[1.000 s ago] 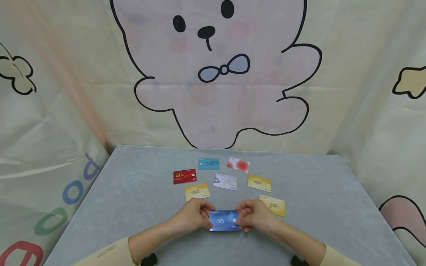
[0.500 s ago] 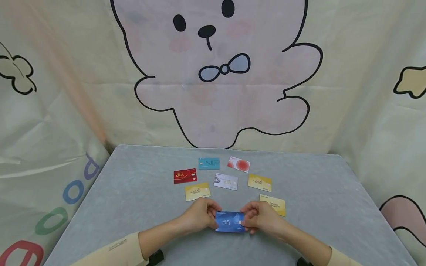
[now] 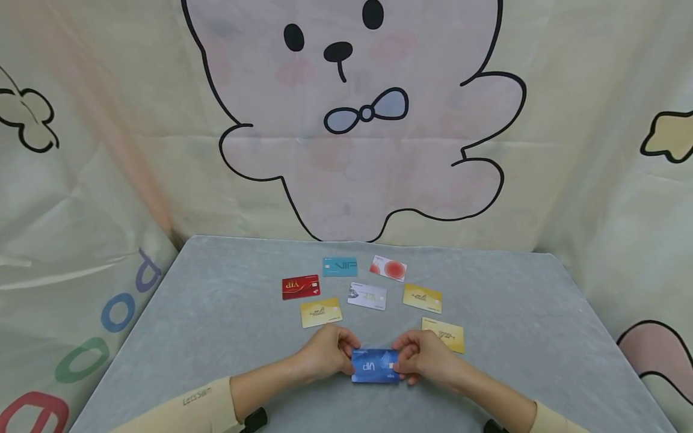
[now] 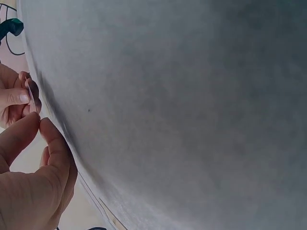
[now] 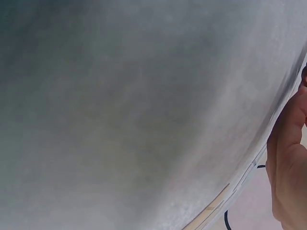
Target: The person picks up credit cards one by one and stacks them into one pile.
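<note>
A blue VIP card is held between both hands near the front of the table, its printing upside down in the head view. The left hand pinches its left edge between thumb and fingers. At the opposite edge the right hand pinches it by the chip. Seen edge-on in the left wrist view, the card is a thin sliver between the fingertips. The right wrist view catches only part of the right hand; the card does not show there.
Beyond the hands lie a red card, a teal card, a white-and-red card, a silver card and yellow cards on the grey tablecloth. One yellow card lies just behind the right hand. A printed curtain hangs behind.
Both hands have shifted a little to the right with the blue card, then slightly toward the table's front. The other cards lie where they were.
</note>
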`<state>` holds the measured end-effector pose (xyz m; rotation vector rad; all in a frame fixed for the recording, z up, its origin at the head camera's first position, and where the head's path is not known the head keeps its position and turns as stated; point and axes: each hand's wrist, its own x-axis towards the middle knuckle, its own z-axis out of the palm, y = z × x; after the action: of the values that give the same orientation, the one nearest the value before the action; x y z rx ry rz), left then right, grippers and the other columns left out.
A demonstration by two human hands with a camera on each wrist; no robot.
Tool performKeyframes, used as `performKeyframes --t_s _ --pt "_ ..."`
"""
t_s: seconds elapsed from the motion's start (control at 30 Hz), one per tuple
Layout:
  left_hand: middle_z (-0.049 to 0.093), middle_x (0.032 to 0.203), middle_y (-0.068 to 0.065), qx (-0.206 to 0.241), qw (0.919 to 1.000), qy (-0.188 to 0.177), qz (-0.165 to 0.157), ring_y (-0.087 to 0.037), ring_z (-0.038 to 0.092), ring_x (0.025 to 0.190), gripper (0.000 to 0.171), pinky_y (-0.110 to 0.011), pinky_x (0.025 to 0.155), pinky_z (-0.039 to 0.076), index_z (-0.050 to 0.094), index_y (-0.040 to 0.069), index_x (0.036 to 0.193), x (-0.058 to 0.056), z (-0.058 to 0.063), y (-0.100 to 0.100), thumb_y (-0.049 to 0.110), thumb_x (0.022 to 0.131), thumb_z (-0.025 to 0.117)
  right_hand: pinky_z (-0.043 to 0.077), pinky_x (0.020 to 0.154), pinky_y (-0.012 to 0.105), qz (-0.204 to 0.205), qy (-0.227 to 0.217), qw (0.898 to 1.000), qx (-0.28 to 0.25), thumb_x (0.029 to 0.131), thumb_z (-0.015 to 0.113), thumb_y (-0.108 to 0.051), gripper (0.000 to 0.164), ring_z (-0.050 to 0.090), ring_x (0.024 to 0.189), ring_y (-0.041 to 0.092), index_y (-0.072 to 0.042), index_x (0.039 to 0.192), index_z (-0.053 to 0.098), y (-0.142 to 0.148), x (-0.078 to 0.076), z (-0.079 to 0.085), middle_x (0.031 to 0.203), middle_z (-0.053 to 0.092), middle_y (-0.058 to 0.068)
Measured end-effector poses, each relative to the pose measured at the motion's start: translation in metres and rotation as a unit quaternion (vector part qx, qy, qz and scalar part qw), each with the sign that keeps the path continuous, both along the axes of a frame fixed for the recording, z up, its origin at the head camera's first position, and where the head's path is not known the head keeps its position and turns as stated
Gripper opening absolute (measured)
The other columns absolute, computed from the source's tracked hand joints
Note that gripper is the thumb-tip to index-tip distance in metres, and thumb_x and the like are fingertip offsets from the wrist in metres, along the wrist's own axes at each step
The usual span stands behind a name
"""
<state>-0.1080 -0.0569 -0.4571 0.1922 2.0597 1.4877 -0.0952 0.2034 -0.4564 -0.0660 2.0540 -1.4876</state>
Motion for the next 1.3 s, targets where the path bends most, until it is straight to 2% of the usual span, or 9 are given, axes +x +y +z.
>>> performKeyframes --t_s 0.27,0.57,0.77,1.0,1.3 --pt "0.062 0.084 -0.007 -0.008 0.9996 0.005 -0.028 -0.019 0.058 0.078 0.033 -0.023 0.062 0.051 0.076 0.008 0.099 -0.006 -0.014 -0.001 -0.013 0.075 0.084 0.057 0.058 0.027 0.011 0.017 0.999 0.027 0.09 0.078 0.001 0.026 0.064 0.066 0.016 0.005 0.112 0.065 -0.001 0.0 -0.003 0.081 0.066 0.009" --pt "0.058 0.08 -0.009 -0.015 0.9995 0.024 -0.012 -0.02 0.054 0.076 0.033 -0.025 0.06 0.044 0.074 0.001 0.097 0.003 -0.003 0.004 -0.02 0.074 0.081 0.056 0.056 0.026 0.014 0.034 0.998 0.043 0.089 0.079 0.002 0.024 0.064 0.065 0.016 0.004 0.109 0.066 -0.005 0.001 -0.003 0.079 0.065 0.008" --pt "0.059 0.079 -0.008 -0.031 0.9976 0.06 -0.017 -0.02 0.054 0.074 0.031 -0.025 0.059 0.043 0.074 0.002 0.094 0.005 -0.005 0.005 -0.02 0.072 0.081 0.056 0.054 0.027 0.019 0.054 0.997 0.052 0.087 0.078 0.005 0.022 0.063 0.063 0.016 0.004 0.106 0.067 -0.007 0.002 -0.003 0.077 0.064 0.007" --pt "0.061 0.079 -0.005 -0.062 0.9901 0.122 -0.034 -0.019 0.054 0.078 0.029 -0.027 0.065 0.045 0.075 0.001 0.095 0.007 -0.005 0.007 -0.018 0.073 0.079 0.054 0.051 0.026 0.027 0.079 0.994 0.075 0.086 0.077 0.006 0.02 0.061 0.058 0.015 0.003 0.102 0.067 -0.011 0.002 -0.003 0.073 0.064 0.006" --pt "0.061 0.082 -0.001 -0.086 0.9857 0.138 -0.045 -0.018 0.056 0.08 0.028 -0.029 0.071 0.05 0.076 0.002 0.098 0.007 -0.007 0.008 -0.015 0.076 0.079 0.052 0.05 0.024 0.031 0.092 0.992 0.077 0.085 0.078 0.006 0.019 0.059 0.055 0.014 0.003 0.1 0.067 -0.012 0.001 -0.004 0.072 0.064 0.006"
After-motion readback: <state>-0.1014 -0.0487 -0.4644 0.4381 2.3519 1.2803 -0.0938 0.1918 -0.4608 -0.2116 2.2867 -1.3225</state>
